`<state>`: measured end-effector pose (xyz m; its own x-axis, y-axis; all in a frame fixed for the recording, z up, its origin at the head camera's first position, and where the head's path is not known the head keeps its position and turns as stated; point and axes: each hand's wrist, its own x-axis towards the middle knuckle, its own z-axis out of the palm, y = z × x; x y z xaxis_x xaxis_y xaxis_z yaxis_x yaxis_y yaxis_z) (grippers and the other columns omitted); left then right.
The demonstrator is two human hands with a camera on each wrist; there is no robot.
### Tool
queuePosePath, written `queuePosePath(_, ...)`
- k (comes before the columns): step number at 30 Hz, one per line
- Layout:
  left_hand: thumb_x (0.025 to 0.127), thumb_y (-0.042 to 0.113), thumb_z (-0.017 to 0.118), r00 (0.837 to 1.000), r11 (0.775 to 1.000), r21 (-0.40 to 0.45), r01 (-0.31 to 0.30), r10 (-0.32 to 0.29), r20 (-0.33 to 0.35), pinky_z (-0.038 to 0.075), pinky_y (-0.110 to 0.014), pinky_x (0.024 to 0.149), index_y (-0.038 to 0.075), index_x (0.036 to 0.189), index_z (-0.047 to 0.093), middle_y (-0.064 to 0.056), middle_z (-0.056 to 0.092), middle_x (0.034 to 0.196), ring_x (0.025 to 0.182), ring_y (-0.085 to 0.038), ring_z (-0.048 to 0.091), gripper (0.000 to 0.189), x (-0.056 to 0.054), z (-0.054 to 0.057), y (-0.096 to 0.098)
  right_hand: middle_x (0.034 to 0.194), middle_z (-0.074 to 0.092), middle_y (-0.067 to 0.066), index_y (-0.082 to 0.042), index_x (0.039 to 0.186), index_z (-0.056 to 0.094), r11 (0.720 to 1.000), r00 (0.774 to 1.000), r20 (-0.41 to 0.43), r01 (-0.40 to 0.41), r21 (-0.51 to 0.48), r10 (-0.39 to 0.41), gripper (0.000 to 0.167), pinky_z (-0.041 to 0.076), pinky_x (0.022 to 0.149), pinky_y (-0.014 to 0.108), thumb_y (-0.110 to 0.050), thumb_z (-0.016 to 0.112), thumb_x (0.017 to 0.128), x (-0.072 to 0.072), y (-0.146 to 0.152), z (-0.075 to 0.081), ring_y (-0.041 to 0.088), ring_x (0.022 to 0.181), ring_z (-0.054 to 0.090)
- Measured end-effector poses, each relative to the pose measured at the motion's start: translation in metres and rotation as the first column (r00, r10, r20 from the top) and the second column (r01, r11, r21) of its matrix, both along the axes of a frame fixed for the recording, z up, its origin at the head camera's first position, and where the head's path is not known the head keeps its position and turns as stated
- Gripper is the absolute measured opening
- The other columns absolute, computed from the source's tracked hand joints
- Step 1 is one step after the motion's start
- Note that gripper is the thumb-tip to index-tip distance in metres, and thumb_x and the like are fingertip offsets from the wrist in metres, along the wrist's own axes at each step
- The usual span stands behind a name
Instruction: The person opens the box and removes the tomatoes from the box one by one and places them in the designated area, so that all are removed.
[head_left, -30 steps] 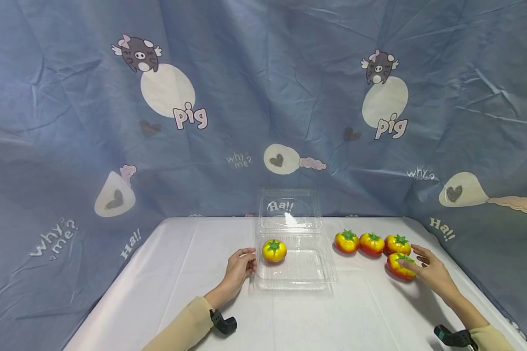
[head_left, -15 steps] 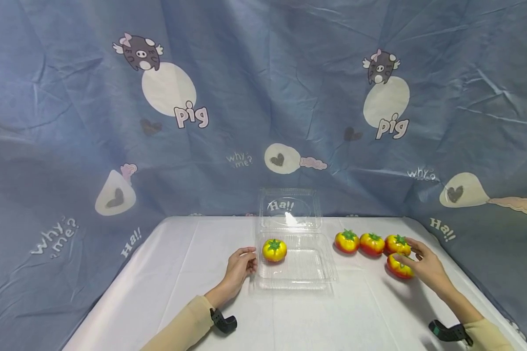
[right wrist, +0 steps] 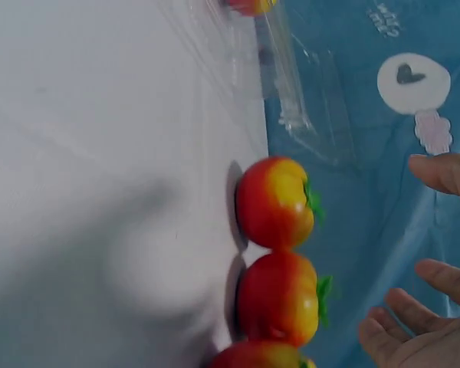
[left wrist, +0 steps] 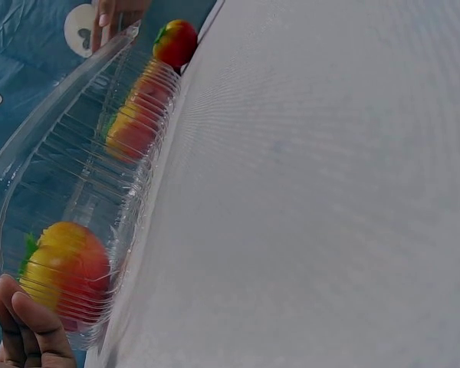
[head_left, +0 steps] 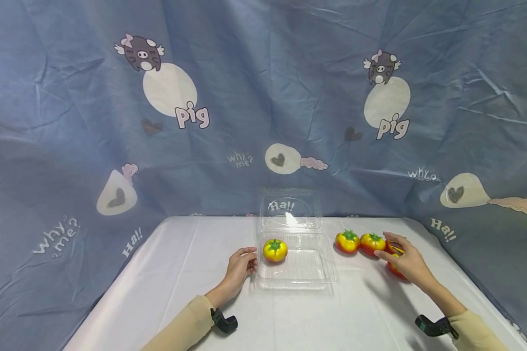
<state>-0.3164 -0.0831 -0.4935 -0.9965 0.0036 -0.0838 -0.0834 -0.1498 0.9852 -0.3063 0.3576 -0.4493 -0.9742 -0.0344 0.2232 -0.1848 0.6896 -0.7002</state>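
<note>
A clear plastic clamshell box (head_left: 296,281) sits on the table with its lid (head_left: 309,222) raised. Inside, at the left end, is a red-and-yellow toy tomato (head_left: 274,250). My left hand (head_left: 238,269) is at the box's left wall, fingers loosely bent and fingertips right at the plastic (left wrist: 19,314). To the right of the box, my right hand (head_left: 408,261) is over a group of similar tomatoes, thumb and fingers spread. It partly covers two of them; the second tomato from the left (head_left: 372,244) lies just beyond its thumb tip.
The leftmost loose tomato (head_left: 347,242) stands between the box and the others. A white cloth (head_left: 307,317) covers the table. Behind its far edge hangs a blue printed curtain (head_left: 228,122). Black bands (head_left: 223,321) are on both wrists.
My right hand has moved left across the tomatoes, from the right-hand pair toward the second one from the left. The left hand, the box and the tomatoes have stayed in place.
</note>
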Motion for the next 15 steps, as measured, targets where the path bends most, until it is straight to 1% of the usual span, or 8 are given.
queuePosePath(4, 0.092, 0.007, 0.052, 1.0, 1.0, 0.001, -0.004, 0.004, 0.001, 0.046, -0.026, 0.06, -0.011, 0.122, 0.047, -0.005, 0.056, 0.078, 0.066, -0.013, 0.052, 0.035, 0.0, 0.0, 0.0, 0.139, 0.044, 0.029, 0.0, 0.143, 0.039, 0.999, 0.999, -0.007, -0.045, -0.022, 0.045, 0.075, 0.038, 0.102, 0.053, -0.039, 0.07, 0.086, -0.002, -0.013, 0.002, 0.046, 0.127, 0.046)
queuePosePath(6, 0.092, 0.007, 0.052, 1.0, 1.0, 0.001, -0.005, 0.005, 0.007, 0.046, -0.025, 0.059, -0.01, 0.122, 0.048, -0.004, 0.056, 0.078, 0.066, -0.013, 0.051, 0.035, 0.0, 0.0, 0.001, 0.14, 0.043, 0.028, -0.001, 0.143, 0.039, 0.996, 0.997, 0.003, -0.072, -0.057, 0.072, 0.076, 0.041, 0.101, 0.052, -0.038, 0.071, 0.086, -0.004, -0.02, 0.003, 0.046, 0.128, 0.045)
queuePosePath(9, 0.092, 0.007, 0.052, 1.0, 1.0, 0.0, -0.005, 0.005, 0.004, 0.046, -0.025, 0.059, -0.011, 0.122, 0.047, -0.004, 0.056, 0.077, 0.065, -0.012, 0.051, 0.035, 0.001, 0.0, 0.001, 0.142, 0.043, 0.025, -0.002, 0.143, 0.039, 0.992, 0.995, 0.012, -0.095, -0.08, 0.096, 0.075, 0.045, 0.098, 0.049, -0.038, 0.071, 0.085, -0.008, -0.029, 0.002, 0.043, 0.129, 0.045)
queuePosePath(12, 0.092, 0.007, 0.052, 1.0, 1.0, -0.005, -0.001, 0.001, -0.002, 0.046, -0.025, 0.06, -0.012, 0.123, 0.047, -0.005, 0.056, 0.078, 0.066, -0.013, 0.052, 0.037, 0.001, 0.0, 0.001, 0.14, 0.046, 0.024, -0.002, 0.141, 0.043, 0.991, 0.994, -0.011, -0.11, -0.077, 0.109, 0.07, 0.048, 0.096, 0.049, -0.034, 0.071, 0.086, -0.012, -0.039, 0.001, 0.044, 0.127, 0.047)
queuePosePath(15, 0.092, 0.007, 0.052, 1.0, 1.0, -0.004, 0.002, -0.002, 0.002, 0.046, -0.026, 0.061, -0.012, 0.124, 0.046, -0.006, 0.056, 0.079, 0.067, -0.013, 0.052, 0.037, 0.0, 0.0, 0.0, 0.14, 0.046, 0.023, -0.003, 0.139, 0.045, 0.988, 0.991, -0.031, -0.129, -0.08, 0.127, 0.067, 0.047, 0.096, 0.05, -0.031, 0.072, 0.086, -0.016, -0.049, 0.001, 0.044, 0.126, 0.048)
